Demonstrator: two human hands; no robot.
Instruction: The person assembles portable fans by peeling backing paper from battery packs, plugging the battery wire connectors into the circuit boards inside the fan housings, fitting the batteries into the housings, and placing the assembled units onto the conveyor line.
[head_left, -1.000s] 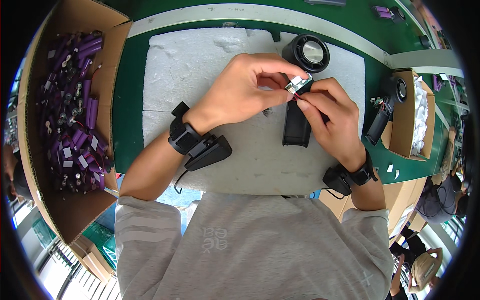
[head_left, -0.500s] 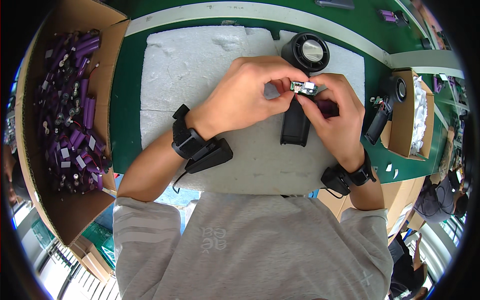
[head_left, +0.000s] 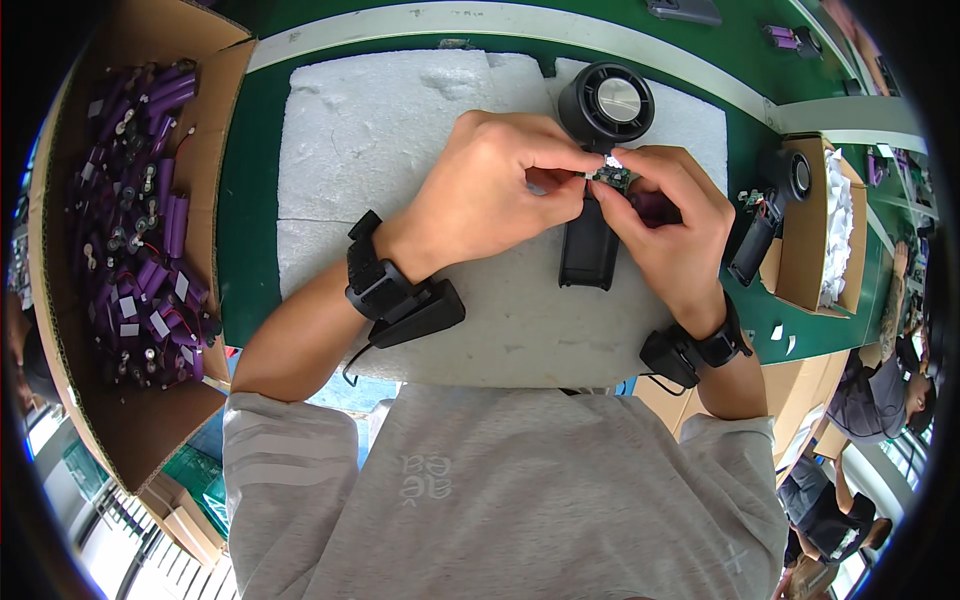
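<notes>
A small green circuit board [head_left: 614, 178] is at the centre of the grip, pinched between the thumb and index finger of the left hand [head_left: 500, 182] on one side and of the right hand [head_left: 682, 205] on the other. A purple battery cell [head_left: 652, 207], mostly hidden, shows within the curl of the right hand; whether those fingers clasp it, I cannot tell. Just beyond the grip is the round head of a black handheld fan [head_left: 606, 108], and its trough-like handle shell [head_left: 587, 250] extends from beneath the fingertips toward the person. Under all this lies a white foam slab [head_left: 375, 120] on a green workbench [head_left: 250, 255]. Well to the left of the grip, a cardboard box [head_left: 228, 120] holds a heap of purple cells [head_left: 180, 230]. To its right lies a second black fan [head_left: 757, 243], beside a smaller carton [head_left: 803, 240] containing white pieces [head_left: 838, 230].
</notes>
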